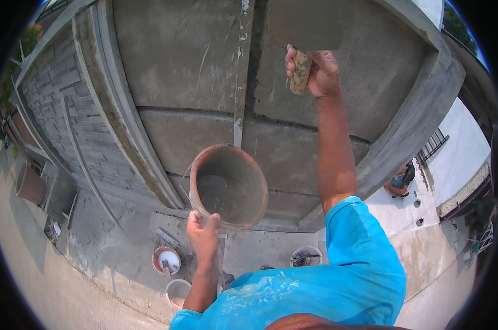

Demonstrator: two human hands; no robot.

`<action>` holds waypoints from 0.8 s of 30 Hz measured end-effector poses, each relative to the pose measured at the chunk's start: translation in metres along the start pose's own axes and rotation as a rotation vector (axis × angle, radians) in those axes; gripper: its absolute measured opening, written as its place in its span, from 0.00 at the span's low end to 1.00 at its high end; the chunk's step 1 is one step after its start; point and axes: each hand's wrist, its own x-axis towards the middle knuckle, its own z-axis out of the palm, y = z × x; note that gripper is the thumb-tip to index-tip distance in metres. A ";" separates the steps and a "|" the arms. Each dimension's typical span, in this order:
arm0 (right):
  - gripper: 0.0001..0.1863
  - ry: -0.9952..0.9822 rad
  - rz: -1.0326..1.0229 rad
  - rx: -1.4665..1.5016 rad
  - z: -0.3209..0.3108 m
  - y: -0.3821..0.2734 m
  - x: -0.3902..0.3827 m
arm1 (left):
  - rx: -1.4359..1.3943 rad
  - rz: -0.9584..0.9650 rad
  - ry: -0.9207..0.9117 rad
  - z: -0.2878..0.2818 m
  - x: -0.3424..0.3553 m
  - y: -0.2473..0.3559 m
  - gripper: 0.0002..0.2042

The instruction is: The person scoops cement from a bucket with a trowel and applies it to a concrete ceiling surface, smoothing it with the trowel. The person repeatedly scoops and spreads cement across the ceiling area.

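My left hand [203, 236] grips the near rim of an orange bucket [228, 184] smeared grey inside, with a little wet mortar at its bottom, held up in front of a grey plastered wall [177, 55]. My right hand [317, 71] is raised high, shut on the wooden handle [300, 71] of a plastering trowel. The trowel's flat blade [304, 25] lies against the wall above that hand. A vertical strip [239, 66] runs down the plaster just left of the trowel.
Far below stand an orange bucket with white contents [166, 259], a pale bucket [178, 291] and a bucket holding tools [306, 257]. Another person [400, 181] crouches on the pavement at right. A brick wall [56, 99] and a clay pot [30, 184] are at left.
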 end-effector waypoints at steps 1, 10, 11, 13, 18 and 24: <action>0.18 0.056 0.056 0.043 -0.004 0.012 0.010 | 0.020 0.006 0.010 -0.007 0.002 -0.001 0.09; 0.13 0.522 -0.317 -1.245 -0.033 -0.056 -0.031 | -0.023 -0.044 0.065 -0.029 -0.004 -0.003 0.10; 0.12 0.422 -0.469 -1.518 -0.032 -0.065 -0.032 | -0.035 -0.046 0.067 -0.031 -0.002 -0.004 0.10; 0.11 0.175 -0.565 -1.834 -0.026 -0.075 -0.036 | -0.017 -0.031 0.089 -0.036 0.000 -0.008 0.10; 0.11 -0.288 -0.614 -2.146 -0.029 -0.043 -0.054 | 0.008 -0.050 0.093 -0.042 0.000 -0.013 0.10; 0.11 -0.307 -0.693 -2.186 -0.039 -0.031 -0.051 | 0.008 -0.083 0.093 -0.041 0.001 -0.016 0.10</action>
